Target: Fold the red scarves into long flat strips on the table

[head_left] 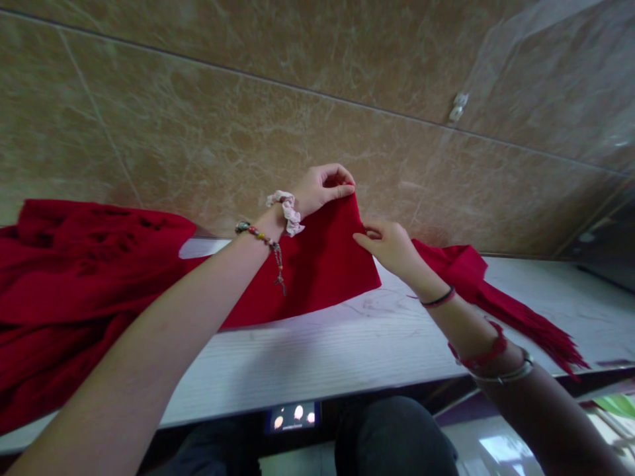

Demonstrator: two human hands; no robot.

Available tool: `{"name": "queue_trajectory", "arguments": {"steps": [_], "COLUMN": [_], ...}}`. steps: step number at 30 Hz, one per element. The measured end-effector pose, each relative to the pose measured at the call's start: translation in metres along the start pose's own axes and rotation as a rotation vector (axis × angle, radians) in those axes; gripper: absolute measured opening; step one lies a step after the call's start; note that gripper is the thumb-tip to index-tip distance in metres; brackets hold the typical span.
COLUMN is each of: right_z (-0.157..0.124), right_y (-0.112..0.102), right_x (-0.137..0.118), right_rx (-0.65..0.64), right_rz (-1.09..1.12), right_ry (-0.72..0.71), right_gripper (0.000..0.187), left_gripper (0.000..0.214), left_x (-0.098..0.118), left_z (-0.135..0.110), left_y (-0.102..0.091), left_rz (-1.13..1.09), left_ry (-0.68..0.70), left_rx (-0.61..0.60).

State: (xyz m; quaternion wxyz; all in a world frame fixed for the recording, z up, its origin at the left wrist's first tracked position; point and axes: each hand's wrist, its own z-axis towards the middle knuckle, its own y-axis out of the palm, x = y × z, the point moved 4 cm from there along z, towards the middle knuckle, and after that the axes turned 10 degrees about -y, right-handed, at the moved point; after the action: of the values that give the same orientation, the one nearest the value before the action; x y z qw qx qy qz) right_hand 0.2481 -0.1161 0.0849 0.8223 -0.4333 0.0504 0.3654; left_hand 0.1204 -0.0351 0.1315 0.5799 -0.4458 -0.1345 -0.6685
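Observation:
A flat piece of red cloth (327,264) with a straight right edge is stretched out between my hands, over the pale bench top. My left hand (325,188) pinches its upper corner between thumb and fingers, a scrunchie and a beaded bracelet on the wrist. Lower down on the same edge, my right hand (384,244) grips the cloth with thumb and forefinger. Toward the left the cloth passes behind my left forearm, so whether it joins the heap there is hidden.
A big rumpled heap of red fabric (89,284) covers the bench's left end. Right of my hands lies a folded red scarf (471,277) with a fringed end. The white wood-grain bench top (307,357) runs along a marbled tile wall (223,119). Below its front edge a lit phone screen (292,418) shows.

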Motion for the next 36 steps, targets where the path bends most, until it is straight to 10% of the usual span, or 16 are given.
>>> {"name": "queue_trajectory", "arguments": {"steps": [15,26,29,36], "right_z": [-0.023,0.055,0.033,-0.105], "right_y": [-0.011,0.033,0.024,0.019], "right_x": [0.022,-0.032,0.000,0.138], "right_rx": [0.074,0.025,0.088,0.080], "right_rz": [0.187,0.658,0.732,0.446], "right_ry": [0.191,0.018,0.145,0.771], "right_gripper": [0.008,0.011,0.010,0.009], "left_gripper": [0.017,0.013,0.015,0.031], "left_x": [-0.020,-0.020,-0.043,-0.136], "left_z": [0.014,0.029,0.051,0.043], "left_y": [0.024,-0.085,-0.043,0.164], "left_rz": [-0.136,0.030,0.117,0.345], "left_ry": [-0.118,-0.161,-0.199,-0.313], "left_rx": [0.020,0.117,-0.032,-0.471]}}
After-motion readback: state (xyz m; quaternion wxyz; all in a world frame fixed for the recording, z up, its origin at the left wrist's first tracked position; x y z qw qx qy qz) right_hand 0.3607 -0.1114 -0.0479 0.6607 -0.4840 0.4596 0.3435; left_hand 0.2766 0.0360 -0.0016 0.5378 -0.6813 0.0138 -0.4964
